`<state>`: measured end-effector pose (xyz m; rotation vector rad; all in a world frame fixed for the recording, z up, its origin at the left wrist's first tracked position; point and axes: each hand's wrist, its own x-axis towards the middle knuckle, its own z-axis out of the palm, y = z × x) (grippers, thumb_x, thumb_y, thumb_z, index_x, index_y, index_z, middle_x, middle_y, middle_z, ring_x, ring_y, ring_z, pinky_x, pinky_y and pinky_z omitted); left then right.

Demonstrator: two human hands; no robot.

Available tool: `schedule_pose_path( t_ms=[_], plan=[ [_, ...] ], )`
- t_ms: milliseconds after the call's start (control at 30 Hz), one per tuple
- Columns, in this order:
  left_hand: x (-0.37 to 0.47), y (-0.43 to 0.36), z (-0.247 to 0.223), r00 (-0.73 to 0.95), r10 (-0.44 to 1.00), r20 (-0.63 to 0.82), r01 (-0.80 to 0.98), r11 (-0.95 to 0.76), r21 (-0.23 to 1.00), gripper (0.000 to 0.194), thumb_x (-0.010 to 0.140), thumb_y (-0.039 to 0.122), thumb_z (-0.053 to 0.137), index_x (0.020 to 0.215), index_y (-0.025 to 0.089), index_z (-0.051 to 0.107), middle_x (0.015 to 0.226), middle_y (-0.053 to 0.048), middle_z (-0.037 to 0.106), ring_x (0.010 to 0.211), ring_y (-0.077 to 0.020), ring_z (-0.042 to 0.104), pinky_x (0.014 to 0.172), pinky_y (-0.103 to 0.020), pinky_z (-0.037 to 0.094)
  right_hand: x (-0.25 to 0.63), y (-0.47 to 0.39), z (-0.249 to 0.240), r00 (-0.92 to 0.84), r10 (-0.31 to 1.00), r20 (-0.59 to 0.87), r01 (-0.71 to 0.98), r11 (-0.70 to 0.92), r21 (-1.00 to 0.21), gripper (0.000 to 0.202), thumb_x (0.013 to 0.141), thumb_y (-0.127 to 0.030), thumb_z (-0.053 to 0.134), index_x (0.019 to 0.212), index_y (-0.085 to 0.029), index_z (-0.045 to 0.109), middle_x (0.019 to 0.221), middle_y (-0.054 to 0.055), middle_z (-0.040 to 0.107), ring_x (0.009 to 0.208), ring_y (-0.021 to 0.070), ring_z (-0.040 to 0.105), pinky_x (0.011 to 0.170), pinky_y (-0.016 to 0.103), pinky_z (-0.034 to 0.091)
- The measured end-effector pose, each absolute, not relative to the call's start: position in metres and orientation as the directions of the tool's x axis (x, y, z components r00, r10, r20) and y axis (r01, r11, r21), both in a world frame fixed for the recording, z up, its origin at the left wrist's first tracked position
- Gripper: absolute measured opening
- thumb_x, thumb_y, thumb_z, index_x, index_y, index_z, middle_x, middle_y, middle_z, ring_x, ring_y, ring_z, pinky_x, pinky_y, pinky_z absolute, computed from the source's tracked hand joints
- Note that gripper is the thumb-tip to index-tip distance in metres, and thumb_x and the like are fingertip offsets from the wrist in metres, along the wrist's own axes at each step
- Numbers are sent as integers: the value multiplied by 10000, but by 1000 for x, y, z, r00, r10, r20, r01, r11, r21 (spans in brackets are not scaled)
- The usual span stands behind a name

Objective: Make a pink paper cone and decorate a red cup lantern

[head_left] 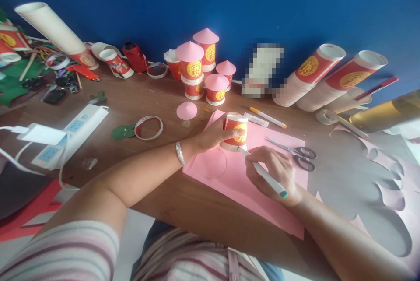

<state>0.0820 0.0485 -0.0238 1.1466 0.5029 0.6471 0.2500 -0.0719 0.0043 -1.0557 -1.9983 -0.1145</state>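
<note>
My left hand (215, 134) is closed round a red and white paper cup (241, 138) with a yellow emblem, its thumb across the front. The cup stands on a sheet of pink paper (278, 141). Between the fingers of my right hand (272, 169) is a white marker (269, 179) with a green end, its tip at the base of the cup. A drawn circle shows on the paper left of the cup. To the right lie scissors (302, 154) with dark handles, partly on the paper, and behind the cup an orange and white marker (267, 117).
Cups with pink paper cones (190, 60) stand at the back, a loose cone (187, 110) before them. Tall cup stacks (315, 71) lean at the right, near a tape roll (327, 116). Pink offcuts (393, 198) lie far right. A power strip (72, 136) with cables is at left.
</note>
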Motion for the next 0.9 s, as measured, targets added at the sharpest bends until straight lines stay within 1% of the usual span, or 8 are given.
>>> schedule_pose_path(
  t_ms=[167, 367, 567, 767, 900],
  plan=[
    [82, 48, -25, 715, 697, -49, -197, 267, 943, 507, 776, 407, 827, 1171, 203, 582, 1041, -46, 639, 964, -161, 617, 850, -299, 496, 250, -72, 5, -287, 657, 697, 720, 628, -295, 228, 823, -4, 577, 889, -222, 580, 712, -19, 663, 585, 125, 639, 528, 242, 492],
    [81, 48, -24, 715, 697, -54, -188, 267, 945, 516, 786, 403, 822, 1193, 207, 574, 1065, -45, 633, 991, -163, 615, 864, -305, 496, 249, -72, 3, -291, 648, 704, 706, 642, -299, 207, 842, -11, 573, 899, -211, 572, 726, -7, 659, 595, 123, 627, 532, 241, 495],
    [82, 48, -22, 713, 699, -53, -183, 258, 949, 505, 779, 415, 825, 1165, 202, 578, 1045, -40, 634, 971, -159, 614, 848, -300, 500, 248, -73, 6, -315, 670, 672, 693, 646, -320, 214, 841, -11, 564, 905, -215, 580, 729, -10, 642, 588, 119, 615, 544, 240, 503],
    [82, 46, -20, 710, 703, -52, -171, 244, 955, 498, 781, 413, 819, 1160, 193, 582, 1017, -49, 645, 935, -157, 617, 815, -290, 505, 250, -72, 1, -322, 659, 680, 674, 664, -325, 216, 858, -21, 575, 940, -221, 575, 758, -5, 661, 636, 132, 643, 577, 254, 516],
    [82, 46, -19, 709, 703, -62, -163, 249, 955, 477, 789, 407, 814, 1152, 199, 583, 1007, -37, 642, 913, -144, 616, 805, -284, 501, 250, -71, 0, -331, 660, 674, 666, 670, -329, 214, 869, -23, 589, 962, -214, 567, 766, 0, 665, 629, 130, 636, 585, 257, 518]
  ],
)
